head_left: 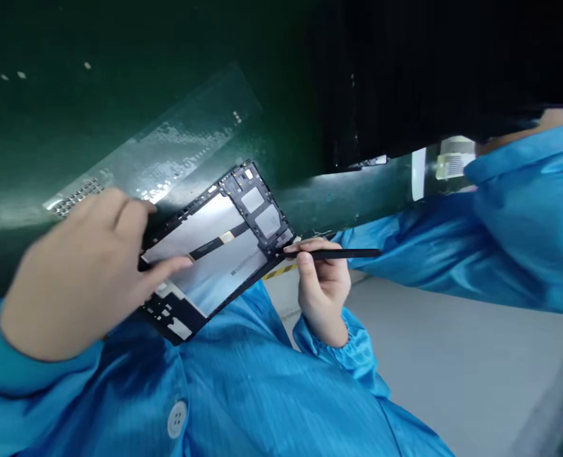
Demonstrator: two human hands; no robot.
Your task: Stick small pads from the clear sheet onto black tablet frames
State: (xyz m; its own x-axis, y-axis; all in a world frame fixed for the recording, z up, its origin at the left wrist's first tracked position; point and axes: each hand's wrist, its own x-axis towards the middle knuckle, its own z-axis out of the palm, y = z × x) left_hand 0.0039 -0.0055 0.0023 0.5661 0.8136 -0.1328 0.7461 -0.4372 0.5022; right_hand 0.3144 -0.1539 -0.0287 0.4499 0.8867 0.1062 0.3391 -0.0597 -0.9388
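My left hand [81,266] grips the left edge of an opened tablet back frame [214,244], thumb resting on its silver inner plate. The frame is black-rimmed, with a thin flex cable running across the plate and small circuit boards at both ends. It is held tilted over the edge of a dark green bench. My right hand [322,279] pinches a thin black stick tool [343,254], whose tip touches the frame's right corner near the upper board.
The green bench top [119,95] fills the upper left, with a clear plastic strip [176,139] lying on it. My blue smock [243,387] covers the lower view. Another person's blue sleeve [500,235] reaches in from the right. Grey floor [452,355] lies below.
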